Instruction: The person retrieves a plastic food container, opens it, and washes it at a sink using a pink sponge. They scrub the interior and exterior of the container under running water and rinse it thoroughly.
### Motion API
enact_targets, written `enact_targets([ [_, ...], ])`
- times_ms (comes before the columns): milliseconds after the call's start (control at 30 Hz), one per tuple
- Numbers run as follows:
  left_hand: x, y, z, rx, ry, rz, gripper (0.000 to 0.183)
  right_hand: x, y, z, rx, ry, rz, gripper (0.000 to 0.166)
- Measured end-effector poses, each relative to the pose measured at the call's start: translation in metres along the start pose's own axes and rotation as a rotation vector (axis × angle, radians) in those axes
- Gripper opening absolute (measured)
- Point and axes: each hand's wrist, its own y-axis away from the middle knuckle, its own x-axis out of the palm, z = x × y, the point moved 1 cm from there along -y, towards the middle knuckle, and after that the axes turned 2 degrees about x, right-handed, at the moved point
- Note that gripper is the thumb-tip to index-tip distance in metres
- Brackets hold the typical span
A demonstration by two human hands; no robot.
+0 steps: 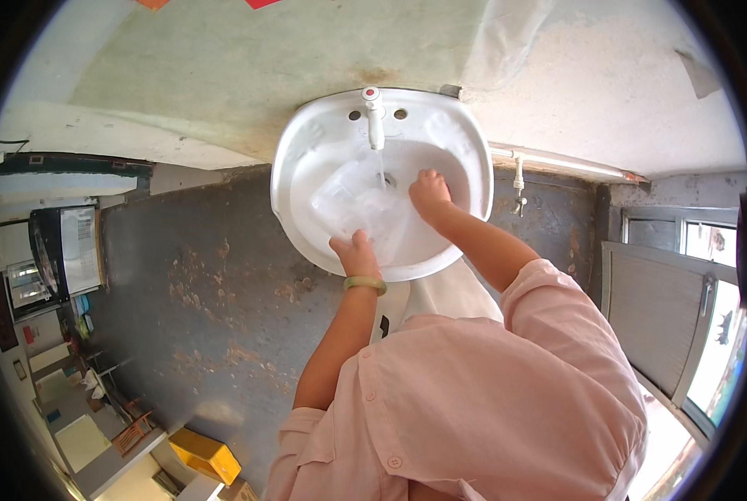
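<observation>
A white ceramic washbasin [287,244] is fixed to the wall before me. Water [383,172] runs from its white tap [375,122] into the bowl, near the drain hole [388,180]. A clear plastic container or bag [336,193] lies tilted in the bowl, its outline blurred by the water. At the front rim, my left hand [356,255] grips the near edge of this plastic, a pale green bangle [365,285] around its wrist. My right hand [430,194] is over the right side of the bowl, fingers curled; whether anything is inside them is hidden.
Right of the basin, a pipe runs along the wall with a small metal tap [519,203]. A grey-panelled door [655,313] stands at the right. Worn grey floor [223,325] spreads left, with a yellow crate [204,455] and a wooden chair [132,433] at lower left.
</observation>
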Motion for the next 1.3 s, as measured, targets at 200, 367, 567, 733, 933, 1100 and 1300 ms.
enact_targets([
  [200,0.0,0.006,-0.021,-0.104,0.042,0.027,0.053,-0.031,0.007,-0.028,0.272,-1.295,0.26,0.015],
  [367,0.01,0.014,-0.033,-0.121,0.105,0.112,0.054,-0.001,0.009,-0.01,0.056,-1.313,-0.213,0.015],
  [567,0.014,0.029,-0.057,-0.372,-0.013,0.229,0.067,-0.063,0.008,0.0,0.164,-1.729,0.01,0.012],
  [733,0.016,0.026,-0.062,-0.406,-0.04,0.336,0.065,-0.016,-0.024,0.006,-0.309,-1.344,0.226,0.023],
  [933,-0.011,-0.001,-0.064,-0.523,-0.118,0.456,0.047,-0.01,-0.044,-0.01,-0.642,-0.781,0.282,0.029],
  [1100,-0.032,-0.054,-0.059,-0.64,-0.008,0.457,0.05,-0.006,-0.024,-0.011,-0.325,-0.855,0.648,0.023],
  [1300,0.01,-0.012,-0.045,-0.286,-0.008,0.104,0.075,-0.011,0.005,0.026,0.007,-1.107,0.498,0.027],
])
